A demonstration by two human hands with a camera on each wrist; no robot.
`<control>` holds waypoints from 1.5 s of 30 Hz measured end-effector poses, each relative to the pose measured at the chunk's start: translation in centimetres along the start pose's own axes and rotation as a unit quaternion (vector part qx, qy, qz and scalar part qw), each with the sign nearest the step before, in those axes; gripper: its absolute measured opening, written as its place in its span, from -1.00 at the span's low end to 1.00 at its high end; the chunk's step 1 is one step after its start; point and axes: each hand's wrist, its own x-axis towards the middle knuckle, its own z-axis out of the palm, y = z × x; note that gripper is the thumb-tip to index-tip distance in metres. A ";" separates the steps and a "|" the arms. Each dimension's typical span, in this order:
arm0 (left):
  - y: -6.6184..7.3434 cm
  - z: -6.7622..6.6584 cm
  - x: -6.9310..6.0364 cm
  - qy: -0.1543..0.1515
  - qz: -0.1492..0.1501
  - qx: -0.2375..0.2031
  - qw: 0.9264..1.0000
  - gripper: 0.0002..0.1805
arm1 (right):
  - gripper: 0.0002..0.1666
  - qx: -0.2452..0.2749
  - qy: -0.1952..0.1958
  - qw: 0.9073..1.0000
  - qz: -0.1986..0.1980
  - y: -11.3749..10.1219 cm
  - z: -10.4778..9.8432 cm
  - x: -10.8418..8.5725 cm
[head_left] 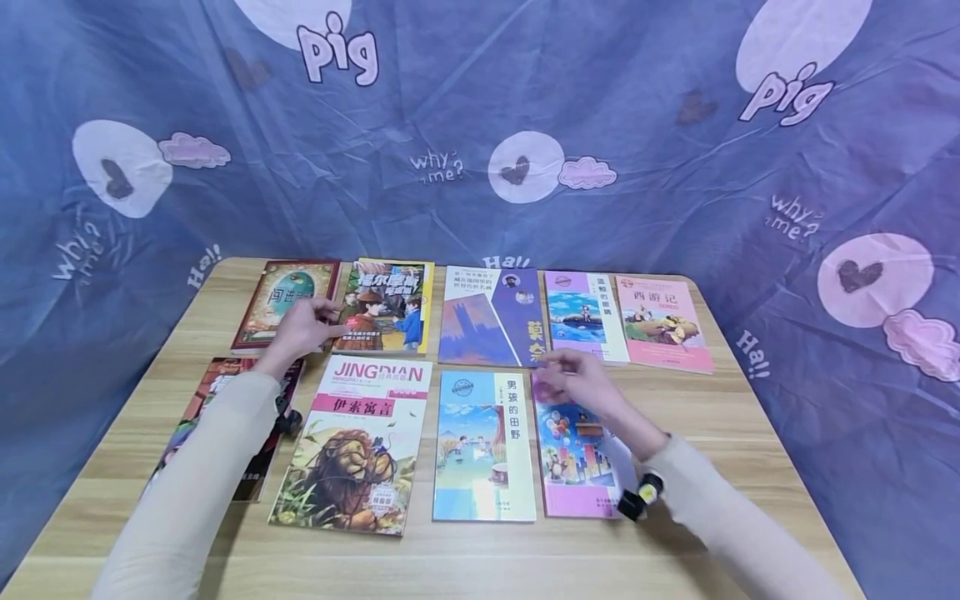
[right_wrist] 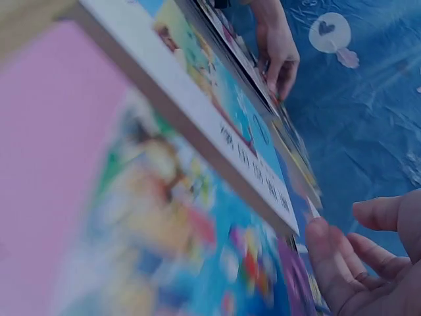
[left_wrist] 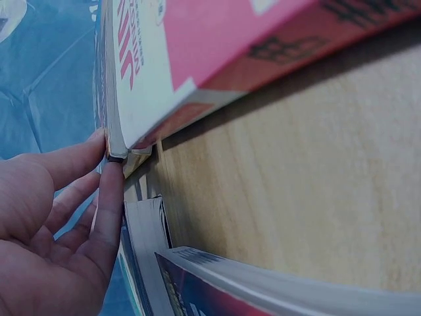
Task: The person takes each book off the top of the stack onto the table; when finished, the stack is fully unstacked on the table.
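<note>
My left hand (head_left: 306, 327) is at the left edge of a detective comic book (head_left: 382, 304) with a yellow border in the back row. In the left wrist view, the thumb and index finger of this hand (left_wrist: 72, 210) pinch a book's corner. My right hand (head_left: 573, 379) hovers over the top of a purple-edged book with balloons (head_left: 577, 454), near the lower right corner of a blue-and-white book (head_left: 480, 321). In the right wrist view, a gap separates the thumb and fingers of the right hand (right_wrist: 368, 250); whether a fingertip touches the book corner behind it, I cannot tell.
Left of the detective book lies a red-framed book (head_left: 258, 321). A lion-cover book (head_left: 352, 450), a light blue book (head_left: 480, 450) and a dark book (head_left: 247, 467) fill the front row. At back right are a whale book (head_left: 577, 317) and a pink book (head_left: 667, 321). Blue cloth (head_left: 465, 100) hangs behind.
</note>
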 end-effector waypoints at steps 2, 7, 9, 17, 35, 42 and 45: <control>0.0 0.0 0.0 0.000 0.001 0.003 1.000 -0.48 | -0.48 0.027 -0.013 1.000 0.007 -0.6 1.4 1.7; -0.1 0.2 0.1 0.002 0.010 0.016 1.000 -0.48 | -0.47 0.075 -0.036 0.996 0.020 -2.1 4.8 5.5; 0.0 0.3 0.2 0.004 0.011 0.019 1.000 -0.48 | -0.47 0.095 -0.040 0.994 0.025 -2.6 6.1 6.9; 0.2 0.5 0.4 -0.002 0.007 0.012 1.000 -0.48 | -0.48 0.126 -0.039 0.990 0.043 -4.0 10.4 11.0; 1.2 1.3 0.8 -0.001 0.017 0.031 0.999 -0.50 | -0.43 0.071 -0.037 0.996 0.042 -5.8 14.1 13.8; 1.4 1.3 0.9 -0.007 0.016 0.030 0.999 -0.47 | -0.63 0.089 -0.010 0.996 0.027 -5.9 14.3 13.9; 1.4 1.1 0.8 -0.010 0.023 0.033 0.999 -0.45 | -0.67 0.108 -0.004 0.994 0.018 -5.8 14.1 13.8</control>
